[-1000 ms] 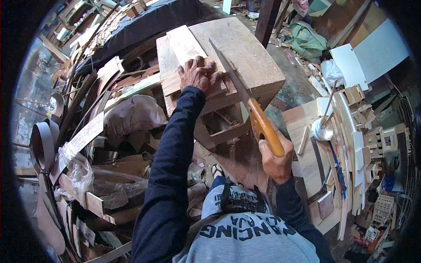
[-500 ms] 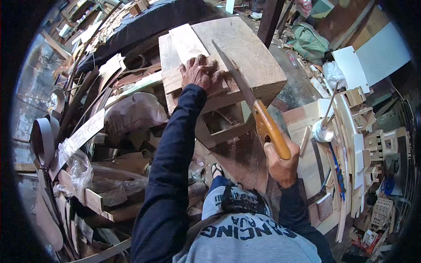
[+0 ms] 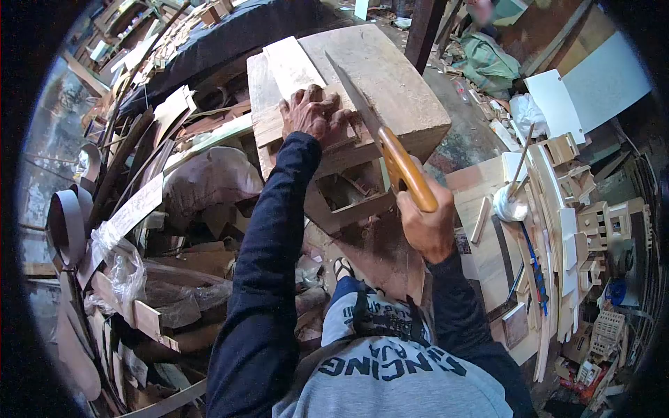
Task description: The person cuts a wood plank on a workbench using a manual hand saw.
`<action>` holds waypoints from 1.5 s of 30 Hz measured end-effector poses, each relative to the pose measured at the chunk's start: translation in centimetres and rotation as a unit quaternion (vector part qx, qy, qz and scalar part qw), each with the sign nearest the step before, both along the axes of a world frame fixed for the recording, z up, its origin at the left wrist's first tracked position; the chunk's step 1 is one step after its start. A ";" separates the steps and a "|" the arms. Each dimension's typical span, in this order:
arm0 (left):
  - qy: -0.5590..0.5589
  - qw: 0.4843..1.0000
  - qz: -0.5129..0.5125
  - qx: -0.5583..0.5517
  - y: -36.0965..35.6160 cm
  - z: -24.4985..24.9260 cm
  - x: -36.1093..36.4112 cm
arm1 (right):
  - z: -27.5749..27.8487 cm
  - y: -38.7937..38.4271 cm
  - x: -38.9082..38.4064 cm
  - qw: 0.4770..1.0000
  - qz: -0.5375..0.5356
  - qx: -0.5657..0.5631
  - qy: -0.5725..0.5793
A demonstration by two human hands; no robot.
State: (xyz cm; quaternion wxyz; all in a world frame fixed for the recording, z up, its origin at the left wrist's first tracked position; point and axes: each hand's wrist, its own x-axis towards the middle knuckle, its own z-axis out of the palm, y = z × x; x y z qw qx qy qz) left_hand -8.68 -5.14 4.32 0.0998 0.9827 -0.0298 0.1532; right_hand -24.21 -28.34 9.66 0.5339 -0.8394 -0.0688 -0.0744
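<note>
My right hand (image 3: 428, 221) is wrapped round the orange-brown wooden handle of a handsaw (image 3: 410, 174). The saw's blade points up and away, lying along the right end of a wooden board (image 3: 275, 152) set crosswise near the front of a wooden block-like stand (image 3: 397, 73). With bent, spread fingers, my left hand (image 3: 313, 115) presses this board down, just left of the blade. A paler flat board (image 3: 289, 63) lies lengthwise on the stand, its near end by my left fingers. The blade's exact contact with the wood is hard to make out.
Wood scraps and a plastic-wrapped bundle (image 3: 125, 265) crowd the left side. To the right, a white container (image 3: 511, 203) with a stick stands among wooden strips. Behind are a dark cloth (image 3: 230, 45), a dark post (image 3: 424, 35) and a green sack (image 3: 488, 66).
My right hand has pushed the saw forward and left, up along the board. The left hand stays on the board, and the whole view has shifted slightly.
</note>
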 end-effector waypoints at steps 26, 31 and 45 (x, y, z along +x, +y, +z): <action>0.034 0.999 -0.004 0.004 0.1 0.5 0.1 | -0.5 -0.2 -2.7 1.000 -0.006 0.029 0.008; 0.011 1.000 0.000 0.015 0.3 -0.6 0.3 | -1.2 -0.6 -4.1 0.998 -0.017 0.043 -0.034; -0.001 1.000 -0.012 0.000 0.2 -0.1 0.1 | -2.3 -0.3 -2.7 0.999 -0.024 0.026 -0.011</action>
